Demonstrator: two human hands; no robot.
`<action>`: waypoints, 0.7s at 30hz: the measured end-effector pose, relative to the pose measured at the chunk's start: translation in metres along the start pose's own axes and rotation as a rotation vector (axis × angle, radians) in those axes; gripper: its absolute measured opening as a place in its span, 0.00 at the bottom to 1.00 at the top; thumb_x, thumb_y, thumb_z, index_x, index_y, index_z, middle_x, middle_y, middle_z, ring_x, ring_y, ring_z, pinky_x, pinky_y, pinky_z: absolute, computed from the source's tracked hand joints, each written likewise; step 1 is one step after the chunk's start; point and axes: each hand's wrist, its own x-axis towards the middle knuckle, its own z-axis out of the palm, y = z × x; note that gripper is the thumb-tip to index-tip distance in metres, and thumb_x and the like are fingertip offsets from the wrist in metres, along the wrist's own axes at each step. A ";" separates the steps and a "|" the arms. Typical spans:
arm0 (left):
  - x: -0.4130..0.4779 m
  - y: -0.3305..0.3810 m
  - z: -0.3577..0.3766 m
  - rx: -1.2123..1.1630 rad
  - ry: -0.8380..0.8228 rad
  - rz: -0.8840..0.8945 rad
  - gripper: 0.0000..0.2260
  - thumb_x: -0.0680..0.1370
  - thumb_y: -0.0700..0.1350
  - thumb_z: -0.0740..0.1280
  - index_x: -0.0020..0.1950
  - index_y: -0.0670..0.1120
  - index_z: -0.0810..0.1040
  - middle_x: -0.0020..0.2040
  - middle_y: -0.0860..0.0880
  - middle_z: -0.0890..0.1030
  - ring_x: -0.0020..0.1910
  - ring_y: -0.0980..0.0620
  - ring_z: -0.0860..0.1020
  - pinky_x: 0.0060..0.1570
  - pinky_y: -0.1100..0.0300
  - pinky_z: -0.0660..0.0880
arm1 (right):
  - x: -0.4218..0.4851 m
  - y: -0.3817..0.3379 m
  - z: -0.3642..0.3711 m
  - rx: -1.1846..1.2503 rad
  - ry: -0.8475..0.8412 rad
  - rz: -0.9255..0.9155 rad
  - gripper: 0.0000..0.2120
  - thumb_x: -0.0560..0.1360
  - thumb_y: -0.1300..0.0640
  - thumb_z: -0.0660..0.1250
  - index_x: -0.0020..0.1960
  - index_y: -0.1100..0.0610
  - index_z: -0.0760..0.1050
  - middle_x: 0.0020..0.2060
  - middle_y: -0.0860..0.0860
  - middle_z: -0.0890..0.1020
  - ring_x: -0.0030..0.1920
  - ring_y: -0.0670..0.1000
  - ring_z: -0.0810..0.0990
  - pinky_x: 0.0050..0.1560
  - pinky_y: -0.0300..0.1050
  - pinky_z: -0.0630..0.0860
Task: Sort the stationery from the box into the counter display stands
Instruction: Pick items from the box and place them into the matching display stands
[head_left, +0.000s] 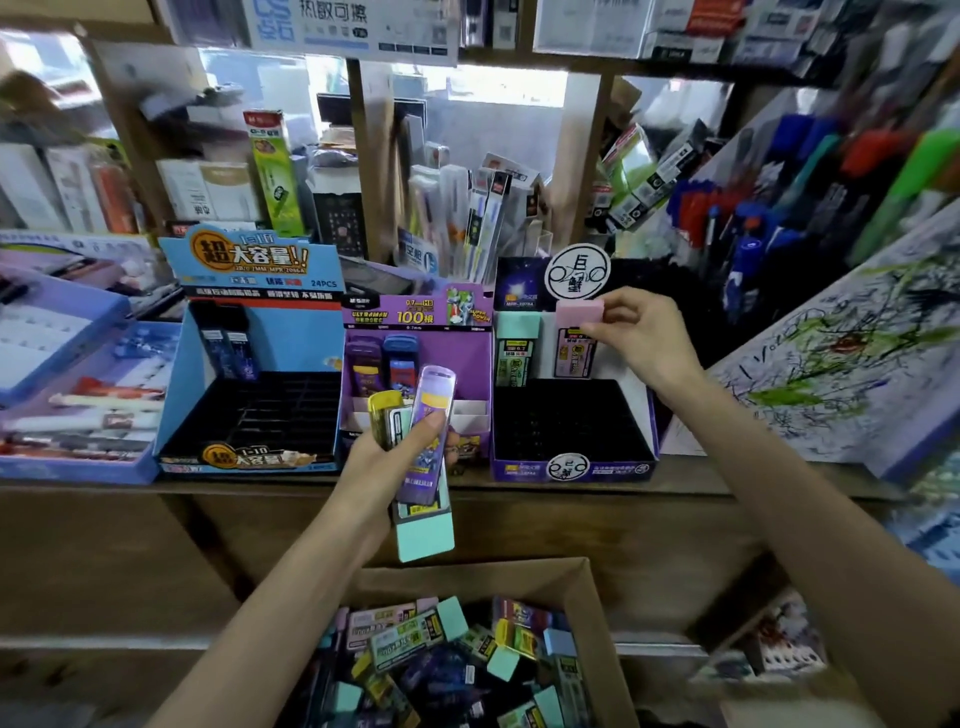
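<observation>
A: The fingers of the right hand are closed in a pinch on the pink-capped case, a slim clear box with a black-and-yellow label. It is held upright at the back row of the dark stand, just right of the purple stand.

B: And what is gripped by the left hand?

A: Three cases are clasped in front of the purple stand. A lilac case is pressed under the thumb, a yellow-capped case is held beside it, and a mint-capped case is pointed downward.

B: What else is seen?

A: A standing mint case is set beside the pink one, also right of the purple stand. The blue stand is placed to its left on the desk. The cardboard box, filled with mixed cases, is found below and in front of it.
</observation>
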 end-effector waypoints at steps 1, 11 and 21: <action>0.001 0.000 0.000 0.002 0.002 0.000 0.14 0.68 0.51 0.70 0.50 0.47 0.79 0.40 0.48 0.85 0.37 0.54 0.84 0.31 0.63 0.78 | 0.003 0.002 0.002 0.000 -0.026 -0.009 0.08 0.70 0.69 0.70 0.46 0.60 0.77 0.43 0.54 0.81 0.47 0.50 0.80 0.52 0.41 0.77; 0.003 -0.001 0.000 -0.005 -0.003 0.005 0.16 0.68 0.50 0.70 0.53 0.45 0.79 0.42 0.47 0.85 0.38 0.53 0.84 0.33 0.63 0.78 | 0.014 0.015 0.010 0.014 -0.111 0.107 0.11 0.73 0.70 0.68 0.55 0.68 0.77 0.49 0.61 0.81 0.43 0.52 0.80 0.48 0.42 0.78; 0.000 -0.001 0.005 -0.015 -0.007 -0.005 0.17 0.68 0.51 0.70 0.54 0.45 0.79 0.42 0.47 0.86 0.39 0.53 0.84 0.32 0.64 0.78 | 0.020 0.018 0.017 -0.354 -0.035 0.046 0.08 0.73 0.63 0.70 0.50 0.67 0.82 0.38 0.55 0.82 0.40 0.50 0.80 0.46 0.43 0.77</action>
